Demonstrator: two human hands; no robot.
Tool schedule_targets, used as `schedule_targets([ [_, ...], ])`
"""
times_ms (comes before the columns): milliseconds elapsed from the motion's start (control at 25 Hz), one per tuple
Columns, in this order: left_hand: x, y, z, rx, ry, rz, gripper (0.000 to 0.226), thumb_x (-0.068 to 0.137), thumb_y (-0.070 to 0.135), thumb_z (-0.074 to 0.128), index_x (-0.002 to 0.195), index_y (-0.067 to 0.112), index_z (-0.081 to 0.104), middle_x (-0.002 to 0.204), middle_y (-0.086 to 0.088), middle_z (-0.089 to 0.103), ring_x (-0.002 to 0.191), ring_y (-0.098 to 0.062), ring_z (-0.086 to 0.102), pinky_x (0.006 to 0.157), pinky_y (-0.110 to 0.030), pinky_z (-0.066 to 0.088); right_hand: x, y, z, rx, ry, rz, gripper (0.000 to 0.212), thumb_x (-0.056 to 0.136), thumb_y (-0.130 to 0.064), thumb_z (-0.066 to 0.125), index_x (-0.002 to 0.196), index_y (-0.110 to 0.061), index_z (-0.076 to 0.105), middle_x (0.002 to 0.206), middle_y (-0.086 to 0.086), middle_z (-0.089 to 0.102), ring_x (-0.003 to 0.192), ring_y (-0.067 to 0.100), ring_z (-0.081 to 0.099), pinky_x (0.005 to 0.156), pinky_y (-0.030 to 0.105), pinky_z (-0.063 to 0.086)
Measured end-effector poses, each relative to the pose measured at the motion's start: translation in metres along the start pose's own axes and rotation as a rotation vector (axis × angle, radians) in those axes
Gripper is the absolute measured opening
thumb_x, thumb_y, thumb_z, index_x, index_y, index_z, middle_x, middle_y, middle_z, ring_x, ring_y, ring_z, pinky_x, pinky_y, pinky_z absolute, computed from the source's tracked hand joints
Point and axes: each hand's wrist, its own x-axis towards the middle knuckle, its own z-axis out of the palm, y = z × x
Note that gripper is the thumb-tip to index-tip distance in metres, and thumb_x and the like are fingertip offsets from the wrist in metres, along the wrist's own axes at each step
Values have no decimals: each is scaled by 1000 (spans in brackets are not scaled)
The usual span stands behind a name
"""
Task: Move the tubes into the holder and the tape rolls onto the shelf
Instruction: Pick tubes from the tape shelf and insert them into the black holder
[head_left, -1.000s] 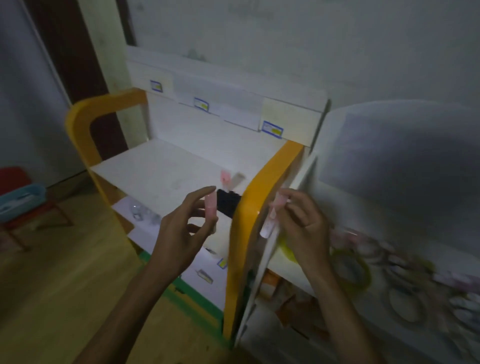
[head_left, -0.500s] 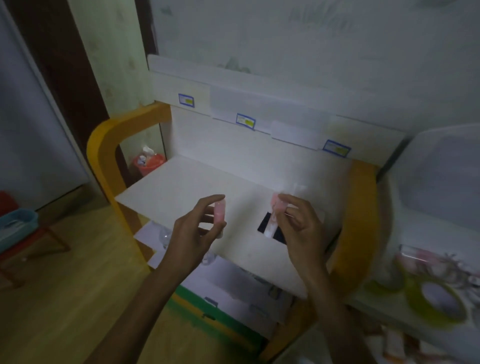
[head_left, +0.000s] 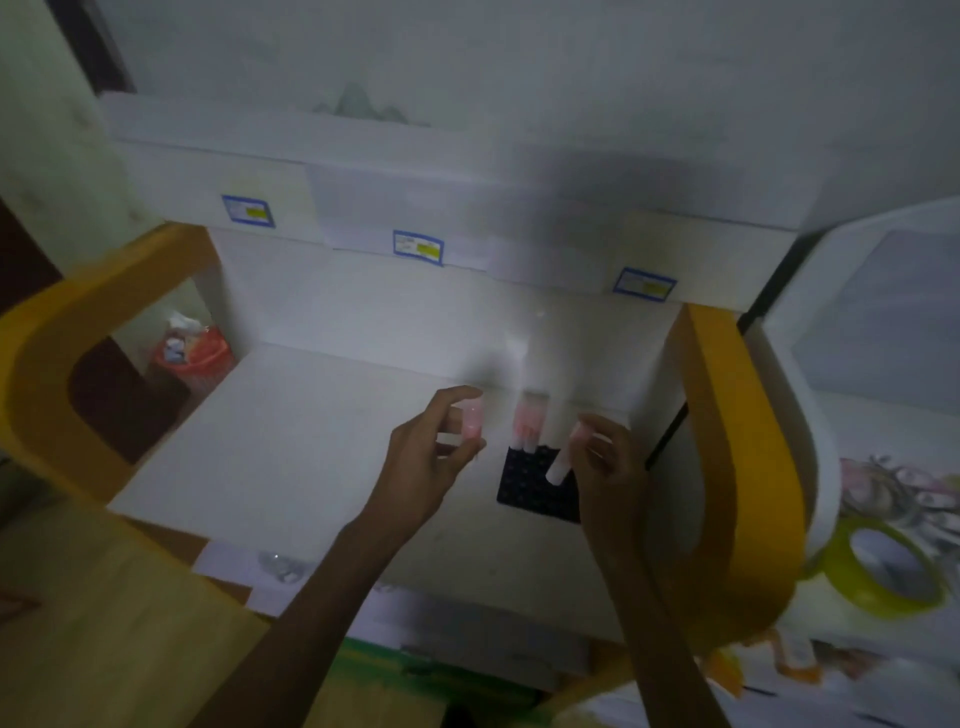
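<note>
Standing tubes (head_left: 530, 426) in black holder (head_left: 540, 491)

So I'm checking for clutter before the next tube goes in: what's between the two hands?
In the head view, tubes already standing in the black holder at its far edge lie between the left hand and right hand.

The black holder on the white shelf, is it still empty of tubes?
No: at least one pink tube already stands upright at the back edge of the black holder, while each hand holds another tube.
</note>
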Motion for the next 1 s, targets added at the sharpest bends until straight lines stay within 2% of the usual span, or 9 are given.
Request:
schedule_targets([
  [80,22,-7,9,-33,-32,-7,51,86,9,71,113,46,50,104,13,65,94,-2,64,72,-13,52,10,11,6,10,20,52,24,91,-28,61,114,-20,63,112,1,66,102,11,63,83,30,56],
  [160,44,-14,23,-65,-32,1,46,86,7,72,112,41,54,104,13,64,93,-3,64,72,-14,53,17,23,9,31,28,117,24,90,-32,60,113,-26,62,114,-2,64,103,7,62,84,34,57],
  [320,76,-29,54,-84,-75,52,33,89,9,69,117,21,58,107,13,64,97,-1,64,81,-15,52,26,31,9,46,118,155,18,92,-25,62,109,-29,62,110,-9,64,104,8,61,84,31,55],
  [400,89,-36,67,-57,-136,99,32,90,12,69,120,18,59,110,9,65,101,-3,64,87,-18,51,28,33,5,28,166,146,18,92,-26,63,110,-28,62,105,-19,63,101,2,61,82,27,54],
  [480,99,-39,77,-47,-210,113,31,89,13,70,118,17,60,111,7,66,101,1,63,87,-12,48,29,35,2,16,177,172,20,92,-25,63,110,-32,61,107,-18,63,102,0,60,83,27,53],
  [600,108,-52,88,-39,-337,121,25,88,11,69,109,22,61,101,13,67,92,9,62,77,-8,47,28,34,1,-25,201,171,20,92,-28,63,106,-42,58,112,-5,64,104,3,60,85,26,53],
  [720,108,-69,92,-54,-452,78,13,95,33,59,107,36,57,92,11,68,73,-4,66,66,-27,57,25,33,0,-32,262,165,17,89,-34,64,104,-42,59,110,-1,66,103,9,62,84,26,54],
  [880,107,-84,97,50,-521,114,14,99,37,51,114,40,51,91,13,68,68,6,60,72,-29,55,20,37,-1,-67,297,170,15,91,-37,63,103,-44,60,106,-1,67,101,13,64,82,34,55],
  [1000,108,-89,101,51,-521,86,16,97,37,54,112,41,50,94,11,68,72,-4,63,74,-37,56,23,40,-2,-78,283,169,20,92,-28,62,103,-44,59,107,-2,67,101,11,63,83,30,55],
])
